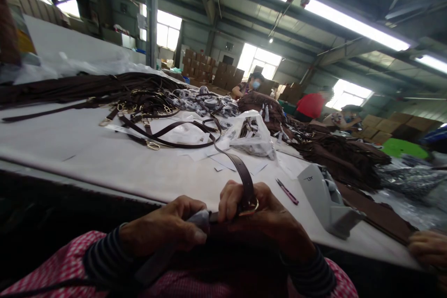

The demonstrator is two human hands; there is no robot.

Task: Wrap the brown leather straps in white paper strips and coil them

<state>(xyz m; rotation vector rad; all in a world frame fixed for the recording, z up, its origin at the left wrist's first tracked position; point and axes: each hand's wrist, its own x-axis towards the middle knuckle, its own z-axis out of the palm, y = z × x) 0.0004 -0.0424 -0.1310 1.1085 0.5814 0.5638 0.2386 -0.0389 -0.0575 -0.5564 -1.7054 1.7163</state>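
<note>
My left hand [164,226] is closed round a strip of grey wrapping [199,218] that covers part of a dark brown leather strap. Close beside it, my right hand [267,214] grips the same strap [240,167] next to its gold buckle [250,208]. From the buckle the strap curves up and away over the table to a loop of dark straps [167,142]. A gold metal ring [152,145] lies at that loop. Part of the wrapped strap hangs below my left hand, in shadow.
On the white table [115,167] lie a pile of straps with gold fittings [139,107], a clear plastic bag [251,135], thread snips [287,192] and a grey tape dispenser [324,200]. Brown goods [338,158] are heaped at right. Another person's hand [428,247] rests at the right edge.
</note>
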